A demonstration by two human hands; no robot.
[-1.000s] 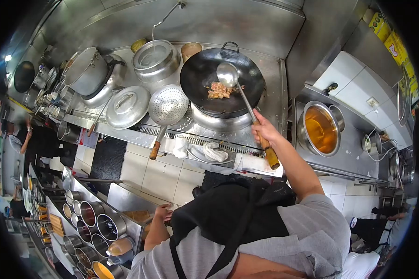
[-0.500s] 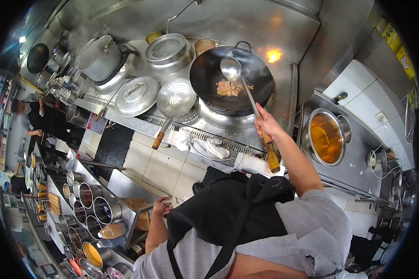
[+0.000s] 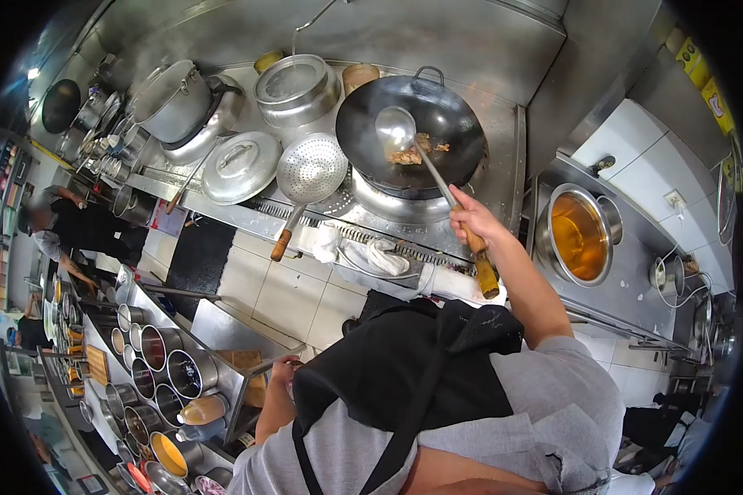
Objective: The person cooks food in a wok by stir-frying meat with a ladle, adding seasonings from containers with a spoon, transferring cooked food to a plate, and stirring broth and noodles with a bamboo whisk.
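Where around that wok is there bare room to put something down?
On the right-hand steel counter, between the amber-filled basin and the small pot farther right. A narrow stovetop strip is bare just right of the wok. It's crowded left of it, with the skimmer and lid, and among the open pots at lower left.

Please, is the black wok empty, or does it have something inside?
Not empty: the wok holds some food pieces, partly hidden by the ladle; most of the wok's inner surface is bare.
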